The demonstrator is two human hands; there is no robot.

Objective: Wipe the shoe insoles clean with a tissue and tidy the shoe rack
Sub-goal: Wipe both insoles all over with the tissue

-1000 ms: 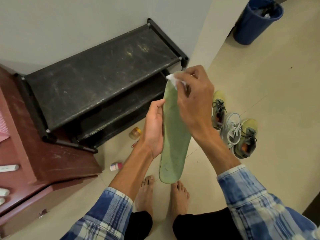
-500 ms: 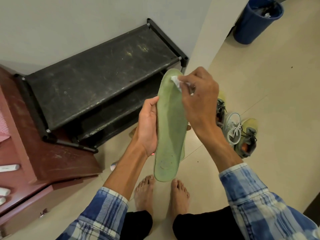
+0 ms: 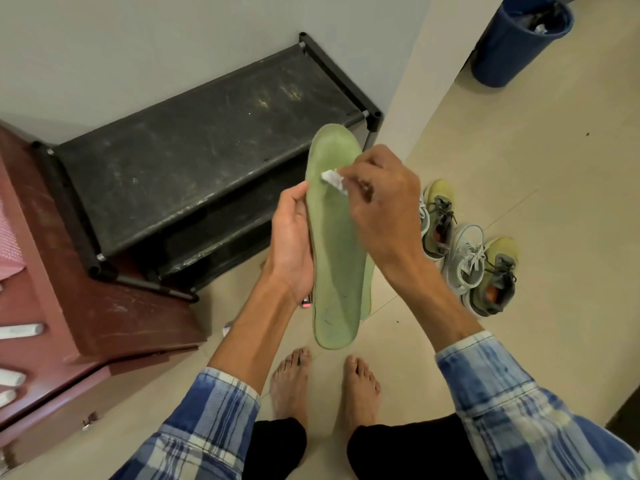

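We wipe a green insole with a tissue, standing in front of the shoe rack.

Our left hand (image 3: 294, 244) holds the green insole (image 3: 336, 258) upright by its left edge, thumb on the front, the other fingers hidden behind it. Our right hand (image 3: 384, 209) pinches a crumpled white tissue (image 3: 332, 179) between curled fingers and presses it on the upper part of the insole. The black shoe rack (image 3: 194, 168) stands against the wall behind, beside a reddish wooden cabinet (image 3: 114, 306). Olive and pale sneakers (image 3: 485, 268) lie on the tiled floor (image 3: 554, 202) to the right, well apart from a blue bin (image 3: 516, 43).
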